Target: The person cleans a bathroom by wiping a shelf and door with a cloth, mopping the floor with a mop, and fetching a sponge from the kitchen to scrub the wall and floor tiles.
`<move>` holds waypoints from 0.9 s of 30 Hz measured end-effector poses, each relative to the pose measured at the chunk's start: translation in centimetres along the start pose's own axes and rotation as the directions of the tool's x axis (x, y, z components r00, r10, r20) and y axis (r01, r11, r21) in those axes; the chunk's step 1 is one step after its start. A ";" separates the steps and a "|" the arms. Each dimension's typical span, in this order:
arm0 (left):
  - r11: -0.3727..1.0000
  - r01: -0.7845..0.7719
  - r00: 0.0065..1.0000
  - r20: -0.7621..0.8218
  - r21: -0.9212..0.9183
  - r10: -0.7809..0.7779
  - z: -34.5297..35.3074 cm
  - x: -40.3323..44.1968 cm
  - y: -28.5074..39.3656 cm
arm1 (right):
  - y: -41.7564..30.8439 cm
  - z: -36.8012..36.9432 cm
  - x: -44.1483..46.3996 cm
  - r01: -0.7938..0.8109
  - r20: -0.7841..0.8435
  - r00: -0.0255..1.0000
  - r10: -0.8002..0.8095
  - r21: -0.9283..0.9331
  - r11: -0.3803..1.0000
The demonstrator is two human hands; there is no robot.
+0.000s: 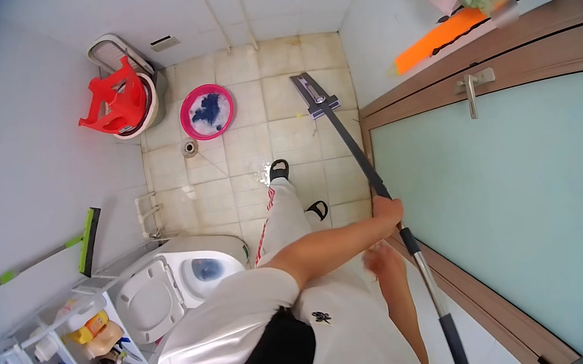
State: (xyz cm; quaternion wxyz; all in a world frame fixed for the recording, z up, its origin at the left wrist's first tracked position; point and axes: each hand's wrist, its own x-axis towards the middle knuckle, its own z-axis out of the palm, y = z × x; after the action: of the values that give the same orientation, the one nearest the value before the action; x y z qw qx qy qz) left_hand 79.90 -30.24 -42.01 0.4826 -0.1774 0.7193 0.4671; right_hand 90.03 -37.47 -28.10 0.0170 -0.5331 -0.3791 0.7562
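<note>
A mop (pixel 350 139) with a flat grey head (pixel 318 95) resting on the tiled floor runs diagonally past my right side. My left hand (pixel 389 211) is wrapped round its dark upper grip, the arm reaching across my body. Close below that, my right hand (pixel 384 258) is beside the pole; it looks blurred, and I cannot make out its fingers or any contact with the pole. Further down the pole turns to bare metal and then to a dark end section.
A pink basin (pixel 207 112) holds sudsy water and dark cloth. A red stool (pixel 115 99) sits in a bucket. At left are an open toilet (pixel 207 270), a green squeegee (pixel 91 240) and a shelf rack (pixel 118 358). A frosted door (pixel 513 201) stands at right.
</note>
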 end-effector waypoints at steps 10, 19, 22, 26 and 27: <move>0.977 0.164 0.980 0.094 0.137 -0.178 -0.4 7.9 -10.7 | 4.5 -12.6 -8.1 -0.555 -0.270 0.829 0.490 -0.513 0.655; 0.893 0.444 0.869 0.278 -0.072 -0.409 -2.1 16.3 -9.9 | 6.5 -9.4 -7.1 -0.407 -0.181 0.911 0.369 -0.265 0.874; 0.927 0.372 0.918 0.134 0.036 -0.374 0.1 14.8 -9.7 | 6.4 -8.4 -9.2 -0.612 -0.312 0.782 0.539 -0.219 0.760; 0.951 0.244 0.958 0.106 0.192 -0.267 2.5 20.0 -8.9 | 4.7 -7.4 -6.6 -0.665 -0.317 0.728 0.608 -0.110 0.739; 0.953 0.218 0.967 0.084 0.210 -0.240 3.1 22.4 -6.4 | 4.4 -7.3 -5.2 -0.654 -0.308 0.734 0.606 -0.081 0.752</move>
State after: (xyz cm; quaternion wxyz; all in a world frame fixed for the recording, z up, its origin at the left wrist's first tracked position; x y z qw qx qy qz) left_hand 75.48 -26.44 -64.77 0.5874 -0.1847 0.7096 0.3425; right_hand 99.95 -38.80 -27.63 -0.2403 -0.7243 -0.2374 0.6010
